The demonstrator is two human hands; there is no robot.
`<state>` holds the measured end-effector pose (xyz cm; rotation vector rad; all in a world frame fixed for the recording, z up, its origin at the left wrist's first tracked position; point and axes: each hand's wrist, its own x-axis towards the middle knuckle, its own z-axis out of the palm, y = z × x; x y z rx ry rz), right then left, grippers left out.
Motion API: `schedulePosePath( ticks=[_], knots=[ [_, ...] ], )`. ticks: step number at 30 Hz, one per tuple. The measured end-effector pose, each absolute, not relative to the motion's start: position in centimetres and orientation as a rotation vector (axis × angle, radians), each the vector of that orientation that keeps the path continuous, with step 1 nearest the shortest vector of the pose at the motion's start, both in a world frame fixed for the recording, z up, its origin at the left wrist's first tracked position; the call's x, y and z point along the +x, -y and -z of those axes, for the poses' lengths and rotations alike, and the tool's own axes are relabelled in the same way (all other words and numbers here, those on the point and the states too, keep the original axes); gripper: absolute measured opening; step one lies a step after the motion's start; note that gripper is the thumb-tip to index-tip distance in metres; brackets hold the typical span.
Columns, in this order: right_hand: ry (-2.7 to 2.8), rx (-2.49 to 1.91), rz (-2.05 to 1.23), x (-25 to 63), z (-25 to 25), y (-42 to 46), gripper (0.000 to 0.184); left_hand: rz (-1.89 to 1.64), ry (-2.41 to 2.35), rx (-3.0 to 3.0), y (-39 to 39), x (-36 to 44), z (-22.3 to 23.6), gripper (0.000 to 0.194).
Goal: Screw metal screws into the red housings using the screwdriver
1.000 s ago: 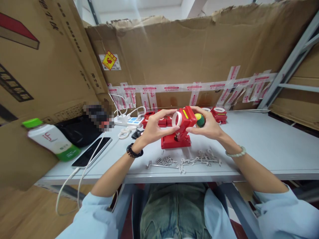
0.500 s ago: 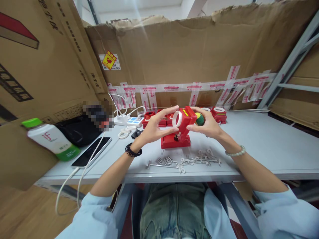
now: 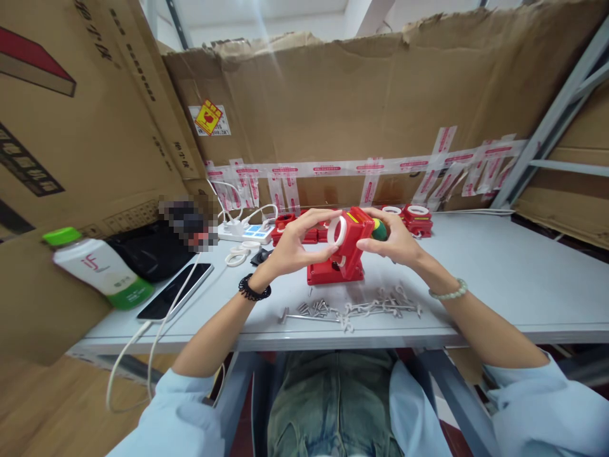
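Head view: the red housing [image 3: 358, 236] is in your two hands, raised over the near part of the table [image 3: 495, 279]. Compared with the preceding frame, it has tipped slightly and sits a little lower; the green-and-yellow round piece [image 3: 379, 230] behind it shows less yellow. In effect, you are adjusting the housing's angle while both hands keep their grip.

Left hand [image 3: 295, 244]: thumb and fingers are curved apart, bracketing the white ring [image 3: 337, 231] on the housing's left face. Right hand [image 3: 398, 238]: the thumb presses the housing's near right edge; the fingers curl around the round piece, tips partly hidden.

Directly below stands the red base [image 3: 326, 273]; whether it is joined to the housing cannot be determined. Nearer you lie loose screws [image 3: 320, 308] and a metal rod [image 3: 309, 317]. Further red units [image 3: 419, 222] line the back, beside a power strip [image 3: 245, 233].
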<state>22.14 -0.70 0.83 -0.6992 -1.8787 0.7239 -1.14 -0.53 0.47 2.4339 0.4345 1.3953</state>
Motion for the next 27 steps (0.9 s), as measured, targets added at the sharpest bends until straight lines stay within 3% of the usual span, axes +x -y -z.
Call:
schedulePosePath(
  ticks=[8, 15, 27],
  knots=[
    [1.837, -0.724, -0.733, 22.06, -0.90, 0.93, 0.064, -1.336, -0.387, 2.344, 0.69, -1.04, -0.18, 0.064],
    [1.892, -0.662, -0.663, 21.99, -0.61, 0.56, 0.067, -1.410, -0.561, 2.356, 0.66, -0.97, -0.10, 0.047],
    [1.867, -0.667, -0.645, 21.90, -0.59, 0.87, 0.072, -1.440, -0.556, 2.316, 0.76, -0.92, -0.24, 0.049]
  ],
)
